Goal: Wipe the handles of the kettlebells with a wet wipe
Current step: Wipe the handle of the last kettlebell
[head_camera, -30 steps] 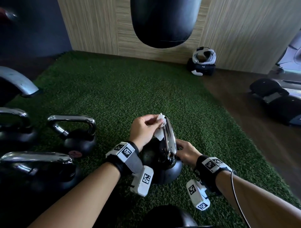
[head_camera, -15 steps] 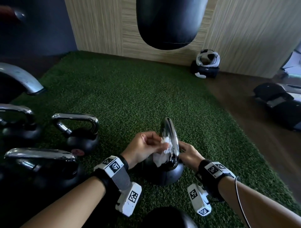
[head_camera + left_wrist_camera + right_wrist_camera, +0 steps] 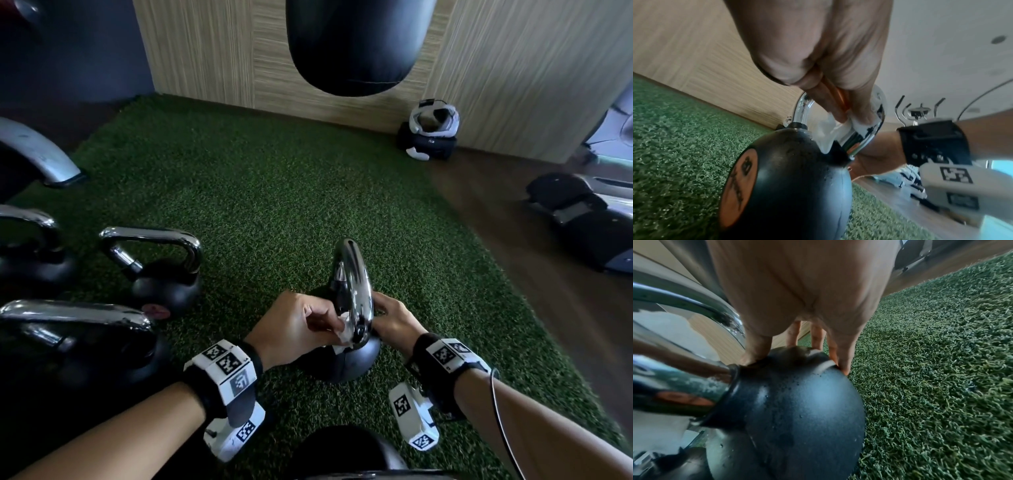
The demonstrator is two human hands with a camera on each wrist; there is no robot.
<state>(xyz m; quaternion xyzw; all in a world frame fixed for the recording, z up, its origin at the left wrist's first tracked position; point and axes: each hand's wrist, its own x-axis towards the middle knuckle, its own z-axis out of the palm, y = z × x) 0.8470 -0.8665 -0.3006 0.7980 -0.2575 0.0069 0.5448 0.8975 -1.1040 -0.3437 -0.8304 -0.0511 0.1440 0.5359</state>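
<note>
A black kettlebell [image 3: 352, 363] with a chrome handle [image 3: 356, 274] stands on the green turf between my hands. My left hand [image 3: 301, 322] pinches a white wet wipe [image 3: 344, 334] against the near leg of that handle, low down by the ball. In the left wrist view the wet wipe [image 3: 830, 128] is bunched under my fingertips on the chrome handle [image 3: 877, 116]. My right hand [image 3: 390, 317] rests on the right side of the ball; the right wrist view shows its fingers [image 3: 840, 356] spread over the top of the kettlebell [image 3: 797, 410].
Three more kettlebells stand at the left: one [image 3: 161, 274], a bigger one [image 3: 78, 342] and one [image 3: 30, 253] at the edge. A black punch bag [image 3: 356, 44] hangs ahead. Headgear [image 3: 431, 130] lies by the wooden wall. Gym gear [image 3: 582, 219] sits on the wood floor, right.
My left hand has slid the wipe down the handle from its top to the near leg by the ball. The right hand has stayed on the kettlebell's right side.
</note>
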